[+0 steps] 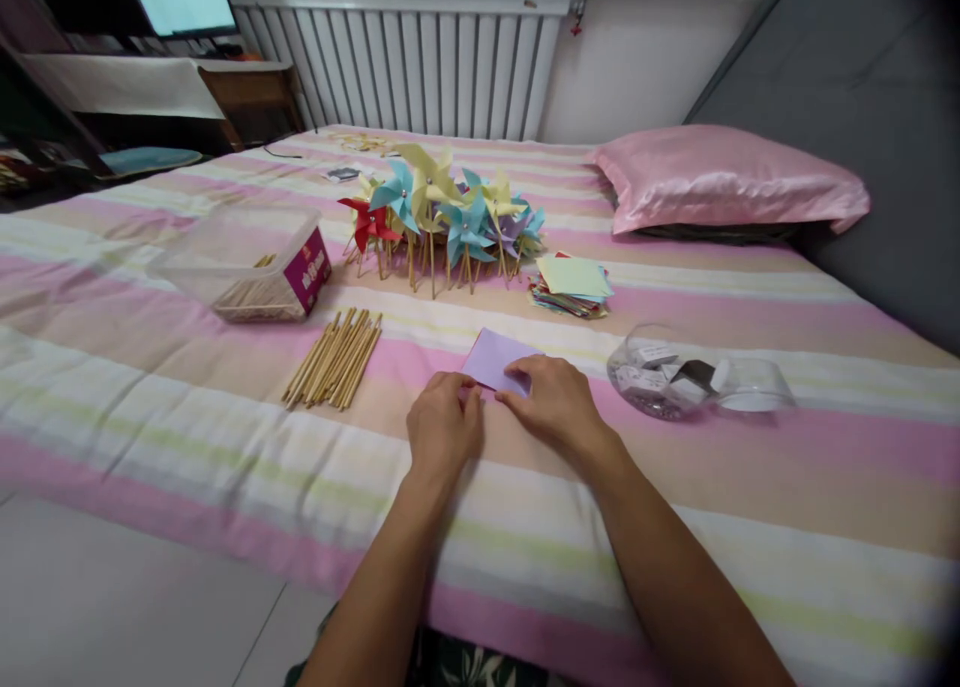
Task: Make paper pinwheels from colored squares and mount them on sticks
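A square of purple paper (495,355) lies low over the striped bedspread in front of me, between my hands. My left hand (447,417) pinches its near left corner between thumb and fingers. On its right side, my right hand (553,397) grips the edge with the thumb below and the fingers curled over the top. A thin reddish edge shows along the left side of the purple paper. Just beyond it, to the right, sits a stack of coloured paper squares (574,279), pale yellow on top. A bundle of thin wooden sticks (334,359) lies to the left.
Several finished paper pinwheels (431,207) stand in a cluster behind. A clear plastic box (240,257) with sticks is at the left. At the right stands a clear round container (660,372) with small items, beside its clear lid (754,385). A pink pillow (731,179) lies farther back.
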### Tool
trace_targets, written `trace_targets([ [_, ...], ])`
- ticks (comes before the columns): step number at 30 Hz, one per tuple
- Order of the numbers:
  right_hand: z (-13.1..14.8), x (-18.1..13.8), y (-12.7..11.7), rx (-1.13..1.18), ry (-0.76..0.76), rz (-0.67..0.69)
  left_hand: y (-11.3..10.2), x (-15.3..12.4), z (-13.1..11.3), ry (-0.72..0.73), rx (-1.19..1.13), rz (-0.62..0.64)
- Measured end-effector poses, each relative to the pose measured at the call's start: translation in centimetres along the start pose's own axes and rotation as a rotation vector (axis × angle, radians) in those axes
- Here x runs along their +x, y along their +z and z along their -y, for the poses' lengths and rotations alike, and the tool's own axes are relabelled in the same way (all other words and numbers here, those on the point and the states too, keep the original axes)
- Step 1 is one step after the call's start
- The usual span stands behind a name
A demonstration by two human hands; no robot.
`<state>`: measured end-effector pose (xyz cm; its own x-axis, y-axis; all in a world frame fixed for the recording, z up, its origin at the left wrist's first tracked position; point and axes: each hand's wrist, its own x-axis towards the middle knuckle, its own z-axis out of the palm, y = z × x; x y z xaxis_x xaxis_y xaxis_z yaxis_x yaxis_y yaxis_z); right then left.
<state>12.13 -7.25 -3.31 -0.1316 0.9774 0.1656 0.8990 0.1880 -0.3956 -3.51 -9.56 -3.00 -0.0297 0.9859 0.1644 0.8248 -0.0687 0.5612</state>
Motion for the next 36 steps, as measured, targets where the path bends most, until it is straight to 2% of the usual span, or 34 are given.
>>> trace_targets([
  [16, -1.4, 0.4, -0.5, 0.208, 0.047, 0.041, 0.8, -0.1, 0.1, -0.008, 0.016, -0.031],
  [23, -1.8, 0.4, -0.5, 0.279, 0.016, 0.057, 0.6, -0.2, -0.1, -0.018, 0.014, -0.010],
  [27, -1.9, 0.5, -0.5, 0.268, 0.006, 0.065, 0.7, -0.2, -0.1, 0.004, 0.058, 0.048],
  [32, -2.1, 0.8, -0.2, 0.265, 0.045, -0.005, 0.7, -0.3, 0.0, 0.063, 0.126, 0.117],
  [36, -2.4, 1.1, 0.0, 0.388, 0.139, -0.106, 0.7, -0.3, 0.1, 0.093, 0.153, 0.127],
])
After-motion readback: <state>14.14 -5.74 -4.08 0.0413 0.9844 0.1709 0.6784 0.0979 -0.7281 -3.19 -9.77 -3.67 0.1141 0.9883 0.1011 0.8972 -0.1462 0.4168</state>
